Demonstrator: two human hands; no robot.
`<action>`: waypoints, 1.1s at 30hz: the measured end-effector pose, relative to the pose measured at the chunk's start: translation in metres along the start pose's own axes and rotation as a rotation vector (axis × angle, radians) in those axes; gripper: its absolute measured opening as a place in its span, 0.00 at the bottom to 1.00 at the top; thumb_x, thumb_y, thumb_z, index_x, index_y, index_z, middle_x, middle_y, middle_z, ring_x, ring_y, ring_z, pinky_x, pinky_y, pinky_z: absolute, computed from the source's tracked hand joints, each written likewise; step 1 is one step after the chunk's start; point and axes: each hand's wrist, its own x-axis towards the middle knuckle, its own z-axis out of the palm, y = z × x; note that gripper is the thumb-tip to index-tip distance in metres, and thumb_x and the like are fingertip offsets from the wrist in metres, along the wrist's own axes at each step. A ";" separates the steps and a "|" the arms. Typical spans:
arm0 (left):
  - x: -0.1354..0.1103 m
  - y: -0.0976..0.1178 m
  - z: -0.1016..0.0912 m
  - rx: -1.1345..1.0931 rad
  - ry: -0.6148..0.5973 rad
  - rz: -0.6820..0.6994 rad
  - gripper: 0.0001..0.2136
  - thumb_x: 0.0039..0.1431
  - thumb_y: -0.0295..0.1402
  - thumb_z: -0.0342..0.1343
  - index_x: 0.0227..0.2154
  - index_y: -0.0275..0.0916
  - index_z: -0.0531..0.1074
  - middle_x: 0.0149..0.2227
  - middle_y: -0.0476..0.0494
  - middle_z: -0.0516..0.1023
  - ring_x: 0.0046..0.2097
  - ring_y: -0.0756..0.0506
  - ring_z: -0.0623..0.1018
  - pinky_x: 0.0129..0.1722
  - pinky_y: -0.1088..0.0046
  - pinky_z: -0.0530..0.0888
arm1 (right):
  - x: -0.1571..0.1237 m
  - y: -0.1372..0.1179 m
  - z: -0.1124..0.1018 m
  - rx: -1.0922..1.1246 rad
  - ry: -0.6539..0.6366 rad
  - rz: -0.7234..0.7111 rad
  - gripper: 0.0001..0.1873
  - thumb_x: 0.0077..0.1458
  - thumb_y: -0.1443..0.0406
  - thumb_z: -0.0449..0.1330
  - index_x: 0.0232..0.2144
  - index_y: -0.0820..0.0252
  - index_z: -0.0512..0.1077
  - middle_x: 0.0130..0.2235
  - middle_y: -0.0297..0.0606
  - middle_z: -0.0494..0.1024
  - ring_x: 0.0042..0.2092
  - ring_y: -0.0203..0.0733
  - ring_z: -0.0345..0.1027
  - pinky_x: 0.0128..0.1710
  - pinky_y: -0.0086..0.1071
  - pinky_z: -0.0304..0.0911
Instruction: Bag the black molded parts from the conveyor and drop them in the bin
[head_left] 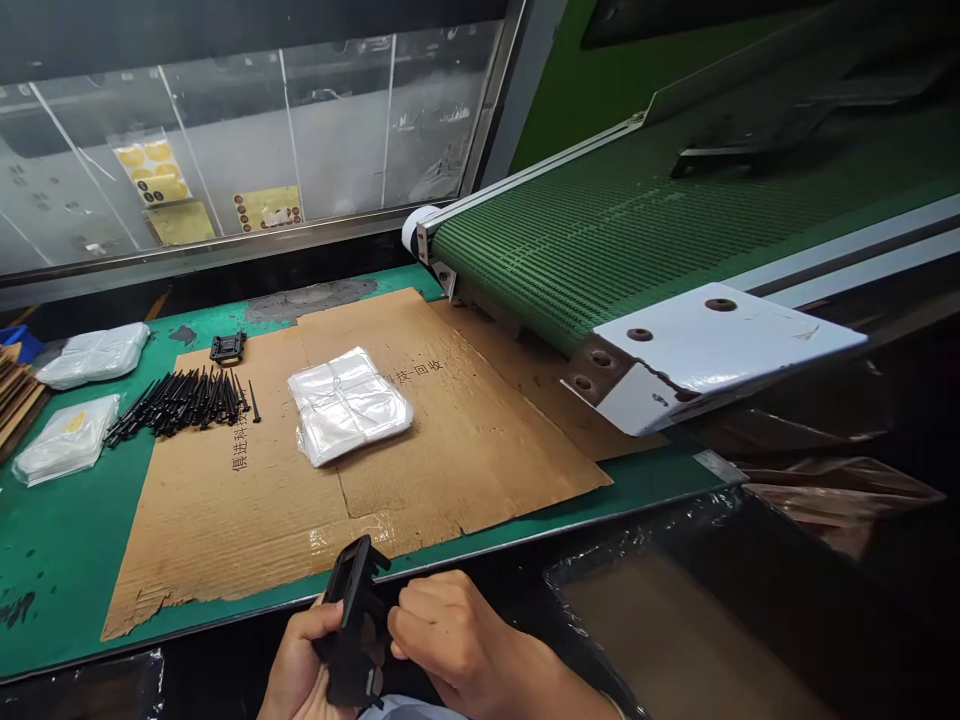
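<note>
My left hand [304, 655] grips a black plastic part [349, 630], roughly box-shaped with small prongs, tilted upright near the table's front edge. Its thumb presses on the near face. Beside the part's right side, my right hand [450, 630] is closed with the fingers curled toward it; whatever they hold, if anything, is hidden. On the cardboard ahead lie a tied stack of clear plastic bags [351, 405] and a pile of thin black plastic pins [191, 402]. A smaller black plastic piece [228, 347] sits behind the pile.
A flattened cardboard sheet [450, 470] covers much of the green table [60, 570]. To the right, a green conveyor belt [570, 240] ends in a white corner bracket [727, 345] overhanging the table. More bag stacks [94, 355] lie at left. Plastic-wrapped goods [675, 620] stand below the front edge.
</note>
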 end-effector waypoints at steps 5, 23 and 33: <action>-0.003 0.003 -0.001 -0.045 -0.004 0.078 0.11 0.30 0.28 0.69 0.16 0.34 0.71 0.15 0.50 0.69 0.19 0.54 0.67 0.17 0.81 0.60 | -0.011 -0.001 -0.003 0.093 -0.113 -0.075 0.22 0.64 0.65 0.39 0.21 0.60 0.62 0.18 0.31 0.64 0.21 0.33 0.54 0.21 0.30 0.44; -0.003 -0.015 -0.017 0.255 -0.088 0.308 0.25 0.38 0.34 0.66 0.44 0.46 0.72 0.21 0.51 0.71 0.19 0.54 0.67 0.20 0.79 0.61 | -0.002 0.007 0.016 0.158 0.083 0.369 0.20 0.63 0.66 0.38 0.20 0.58 0.56 0.18 0.29 0.60 0.20 0.32 0.52 0.21 0.29 0.45; 0.001 0.010 -0.042 0.738 -0.132 0.784 0.16 0.36 0.41 0.65 0.33 0.45 0.78 0.30 0.45 0.79 0.35 0.43 0.75 0.38 0.69 0.69 | 0.002 0.005 -0.006 0.353 -0.001 0.213 0.21 0.65 0.62 0.36 0.21 0.58 0.56 0.20 0.29 0.59 0.22 0.32 0.52 0.23 0.28 0.49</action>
